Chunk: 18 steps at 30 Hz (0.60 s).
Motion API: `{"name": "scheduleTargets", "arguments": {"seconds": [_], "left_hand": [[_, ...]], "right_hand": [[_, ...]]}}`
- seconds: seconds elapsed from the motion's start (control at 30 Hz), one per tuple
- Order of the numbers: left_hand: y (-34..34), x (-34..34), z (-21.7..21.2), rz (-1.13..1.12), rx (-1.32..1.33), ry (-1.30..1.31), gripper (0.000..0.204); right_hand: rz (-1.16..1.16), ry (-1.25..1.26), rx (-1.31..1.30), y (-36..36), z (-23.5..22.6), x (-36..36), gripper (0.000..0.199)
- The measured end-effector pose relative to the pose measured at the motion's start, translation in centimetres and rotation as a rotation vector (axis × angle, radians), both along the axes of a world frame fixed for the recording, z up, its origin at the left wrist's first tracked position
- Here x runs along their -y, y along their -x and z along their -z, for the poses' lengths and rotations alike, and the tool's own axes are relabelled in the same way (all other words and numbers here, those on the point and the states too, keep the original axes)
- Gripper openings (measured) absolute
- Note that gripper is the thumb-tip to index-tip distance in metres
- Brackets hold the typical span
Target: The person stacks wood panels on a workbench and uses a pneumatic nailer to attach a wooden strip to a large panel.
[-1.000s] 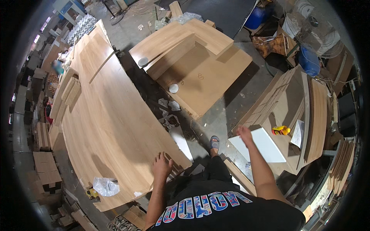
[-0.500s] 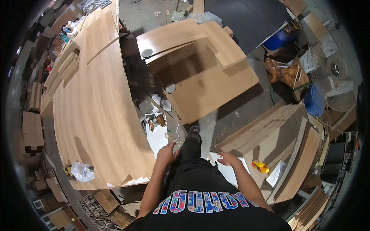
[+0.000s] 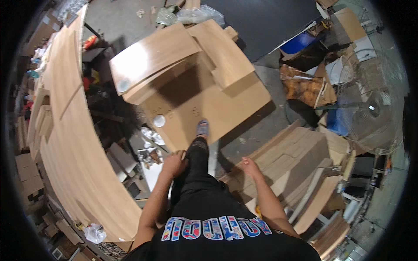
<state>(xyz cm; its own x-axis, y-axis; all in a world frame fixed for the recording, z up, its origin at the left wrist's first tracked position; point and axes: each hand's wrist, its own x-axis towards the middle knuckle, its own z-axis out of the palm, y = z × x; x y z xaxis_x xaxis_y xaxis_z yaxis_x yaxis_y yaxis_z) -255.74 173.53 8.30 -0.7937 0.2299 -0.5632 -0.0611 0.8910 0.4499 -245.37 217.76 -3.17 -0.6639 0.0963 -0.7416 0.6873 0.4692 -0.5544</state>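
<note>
A tan board (image 3: 237, 111) lies flat, left of stacked brown panels (image 3: 300, 148).

A cluttered woodworking workshop

A long wood-grain panel (image 3: 78, 148) runs down the left, with wooden blocks (image 3: 42, 119) along its outer edge. Ahead, cut wooden pieces (image 3: 152, 58) lie across the far side of a broad brown board (image 3: 235, 108), crumpled plastic sheeting (image 3: 200, 15) beyond its far edge. More boards (image 3: 296, 152) are stacked at right, near a caged fan (image 3: 372, 111). Grey floor (image 3: 119, 19) shows between.

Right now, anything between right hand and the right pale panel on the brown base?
Nothing visible; only floor and brown base separate the right hand from the pale panel. The foot is left of that path.
</note>
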Motion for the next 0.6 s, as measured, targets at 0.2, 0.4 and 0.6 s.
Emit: {"name": "scheduleTargets", "arguments": {"seconds": [0.2,0.4,0.6], "left_hand": [[15.8,-5.0,-2.6,0.01,-0.074,-0.126,0.053],[27.6,-9.2,-4.2,-0.05,-0.061,-0.092,0.054],[34.1,-13.1,1.9,-0.465,0.19,-0.205,0.053]], "right_hand": [[0.302,0.215,0.082,9.8,-6.9,-6.3,0.047],[0.362,0.013,0.164,17.9,-8.9,-14.7,0.046],[0.292,-0.011,0.337,27.7,-4.1,-24.5,0.05]]}}
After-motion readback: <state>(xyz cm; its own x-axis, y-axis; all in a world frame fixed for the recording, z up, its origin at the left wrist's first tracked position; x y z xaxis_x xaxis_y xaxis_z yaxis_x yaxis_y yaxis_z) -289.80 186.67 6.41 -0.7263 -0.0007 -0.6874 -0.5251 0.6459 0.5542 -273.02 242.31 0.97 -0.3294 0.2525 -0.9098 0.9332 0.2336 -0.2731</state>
